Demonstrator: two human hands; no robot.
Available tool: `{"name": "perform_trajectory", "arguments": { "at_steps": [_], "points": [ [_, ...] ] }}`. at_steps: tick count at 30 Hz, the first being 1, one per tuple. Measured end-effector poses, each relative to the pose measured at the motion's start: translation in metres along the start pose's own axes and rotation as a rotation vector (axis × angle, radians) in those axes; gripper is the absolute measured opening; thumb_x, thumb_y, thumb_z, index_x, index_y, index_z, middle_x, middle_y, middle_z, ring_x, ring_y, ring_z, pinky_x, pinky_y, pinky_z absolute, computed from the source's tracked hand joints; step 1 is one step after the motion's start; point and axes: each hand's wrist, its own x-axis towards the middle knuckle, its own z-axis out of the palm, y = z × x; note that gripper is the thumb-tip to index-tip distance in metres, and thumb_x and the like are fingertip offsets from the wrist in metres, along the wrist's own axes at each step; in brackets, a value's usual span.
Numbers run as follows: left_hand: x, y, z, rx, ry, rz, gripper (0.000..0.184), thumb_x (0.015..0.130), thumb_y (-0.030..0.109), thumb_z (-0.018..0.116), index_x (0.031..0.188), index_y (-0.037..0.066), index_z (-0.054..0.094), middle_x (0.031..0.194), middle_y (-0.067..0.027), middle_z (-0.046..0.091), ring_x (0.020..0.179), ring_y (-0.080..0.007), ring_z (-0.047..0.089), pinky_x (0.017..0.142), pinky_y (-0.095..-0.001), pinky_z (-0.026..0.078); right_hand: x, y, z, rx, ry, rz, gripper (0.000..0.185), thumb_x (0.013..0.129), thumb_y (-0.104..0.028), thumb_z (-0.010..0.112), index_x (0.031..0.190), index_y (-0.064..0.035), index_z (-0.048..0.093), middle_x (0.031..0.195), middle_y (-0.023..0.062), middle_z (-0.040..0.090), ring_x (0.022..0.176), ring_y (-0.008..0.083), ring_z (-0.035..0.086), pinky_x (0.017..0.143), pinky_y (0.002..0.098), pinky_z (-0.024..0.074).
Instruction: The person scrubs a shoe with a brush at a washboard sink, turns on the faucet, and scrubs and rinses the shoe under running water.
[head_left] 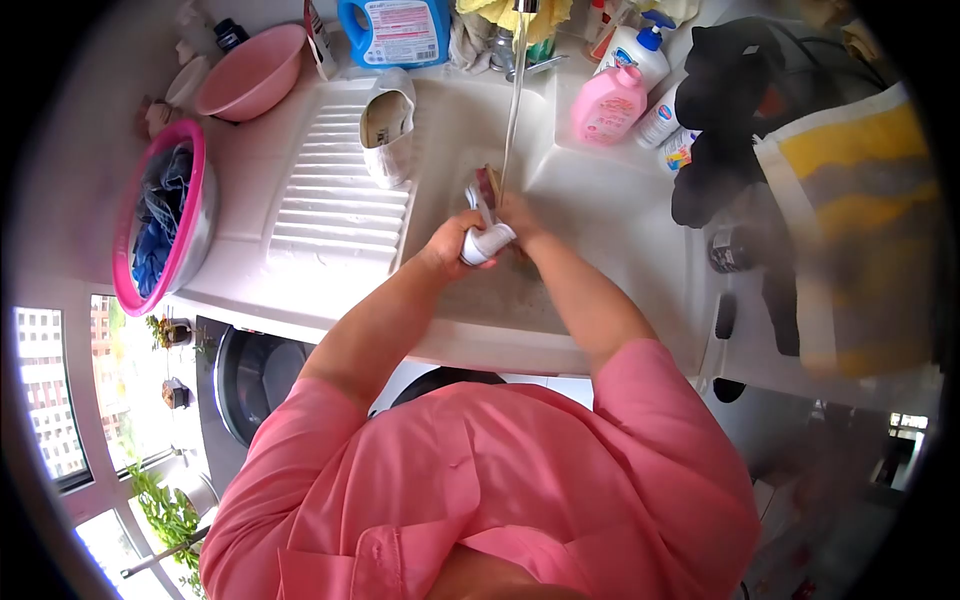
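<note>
A stream of water falls from the tap into the white sink. Just below it, my left hand is wrapped round a white shoe. Beside the shoe and under the stream is my right hand, its fingers partly hidden and blurred. A reddish-brown brush-like item shows just above the hands; which hand touches it is unclear. Another white shoe leans at the edge of the ribbed washboard, left of the basin.
A pink bowl, a pink-rimmed basin of dark clothes and a blue detergent bottle stand left and behind. On the right are a pink bottle, a white pump bottle and a yellow-grey striped cloth.
</note>
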Motion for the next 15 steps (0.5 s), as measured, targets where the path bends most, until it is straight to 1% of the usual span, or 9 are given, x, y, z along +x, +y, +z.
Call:
{"name": "perform_trajectory", "arguments": {
  "at_steps": [2, 3, 5, 7, 9, 11, 12, 13, 15],
  "points": [
    [0.005, 0.003, -0.013, -0.130, -0.071, -0.079, 0.035, 0.076, 0.020, 0.053, 0.110, 0.013, 0.046, 0.092, -0.0099, 0.058, 0.075, -0.0244, 0.061, 0.055, -0.0399, 0.054, -0.005, 0.012, 0.005, 0.019, 0.087, -0.034, 0.040, 0.092, -0.041, 0.041, 0.114, -0.0098, 0.054, 0.080, 0.0091, 0.058, 0.063, 0.0190, 0.052, 0.055, 0.0325, 0.0400],
    [0.007, 0.002, -0.016, -0.129, -0.071, -0.078, 0.035, 0.076, 0.020, 0.053, 0.110, 0.013, 0.046, 0.092, -0.0099, 0.058, 0.075, -0.0244, 0.061, 0.055, -0.0399, 0.054, -0.008, 0.017, 0.008, 0.027, 0.130, -0.052, 0.036, 0.092, -0.039, 0.042, 0.105, -0.0101, 0.059, 0.068, 0.0058, 0.056, 0.046, 0.0155, 0.049, 0.041, 0.0316, 0.0381],
    [0.011, -0.001, -0.017, -0.019, -0.034, -0.019, 0.034, 0.077, 0.021, 0.052, 0.109, 0.013, 0.046, 0.092, -0.0096, 0.058, 0.076, -0.0243, 0.061, 0.055, -0.0395, 0.054, -0.038, -0.006, -0.006, -0.136, 0.062, 0.117, 0.035, 0.092, -0.039, 0.043, 0.106, -0.0109, 0.059, 0.067, 0.0048, 0.055, 0.045, 0.0145, 0.047, 0.041, 0.0316, 0.0372],
    [-0.004, 0.004, -0.001, 0.011, -0.027, 0.001, 0.033, 0.077, 0.021, 0.052, 0.109, 0.012, 0.047, 0.091, -0.0099, 0.058, 0.076, -0.0245, 0.061, 0.054, -0.0383, 0.054, 0.005, 0.029, -0.017, -0.344, 0.008, -0.248, 0.037, 0.092, -0.039, 0.042, 0.110, -0.0105, 0.059, 0.072, 0.0058, 0.057, 0.050, 0.0158, 0.050, 0.044, 0.0326, 0.0399],
    [-0.012, 0.006, 0.006, 0.025, -0.004, 0.011, 0.023, 0.080, 0.017, 0.050, 0.098, 0.003, 0.047, 0.088, -0.0176, 0.057, 0.072, -0.0293, 0.060, 0.048, -0.0370, 0.050, 0.030, 0.027, -0.013, -0.168, -0.029, -0.132, 0.038, 0.092, -0.022, 0.041, 0.129, -0.0116, 0.045, 0.114, 0.0231, 0.056, 0.105, 0.0390, 0.053, 0.088, 0.0402, 0.0426],
    [-0.005, 0.005, 0.001, -0.039, 0.000, 0.010, 0.022, 0.080, 0.017, 0.051, 0.098, 0.004, 0.048, 0.088, -0.0170, 0.057, 0.071, -0.0285, 0.059, 0.049, -0.0373, 0.050, 0.033, 0.025, -0.009, -0.189, 0.013, -0.097, 0.036, 0.092, -0.017, 0.040, 0.127, -0.0111, 0.047, 0.115, 0.0225, 0.056, 0.106, 0.0387, 0.053, 0.090, 0.0385, 0.0419],
    [0.000, 0.005, -0.004, -0.102, 0.003, 0.001, 0.022, 0.081, 0.017, 0.051, 0.098, 0.004, 0.049, 0.088, -0.0164, 0.057, 0.071, -0.0278, 0.059, 0.050, -0.0377, 0.050, 0.026, 0.031, -0.007, -0.275, 0.033, -0.135, 0.033, 0.092, -0.023, 0.041, 0.121, -0.0107, 0.051, 0.096, 0.0166, 0.057, 0.080, 0.0290, 0.053, 0.067, 0.0359, 0.0426],
    [0.005, 0.003, -0.011, -0.111, 0.029, 0.028, 0.023, 0.082, 0.020, 0.052, 0.100, 0.006, 0.050, 0.090, -0.0148, 0.057, 0.073, -0.0257, 0.059, 0.053, -0.0372, 0.050, 0.002, 0.018, -0.010, -0.218, -0.013, -0.046, 0.034, 0.092, -0.024, 0.041, 0.122, -0.0126, 0.050, 0.086, 0.0124, 0.054, 0.067, 0.0235, 0.049, 0.057, 0.0339, 0.0402],
    [0.007, 0.005, -0.008, 0.054, 0.214, 0.073, 0.026, 0.082, 0.025, 0.053, 0.103, 0.009, 0.051, 0.094, -0.0118, 0.058, 0.076, -0.0234, 0.059, 0.057, -0.0370, 0.049, -0.048, -0.011, -0.015, -0.116, -0.091, 0.140, 0.035, 0.092, -0.028, 0.042, 0.124, -0.0164, 0.049, 0.066, 0.0041, 0.047, 0.042, 0.0126, 0.041, 0.036, 0.0298, 0.0355]
  ]
}}
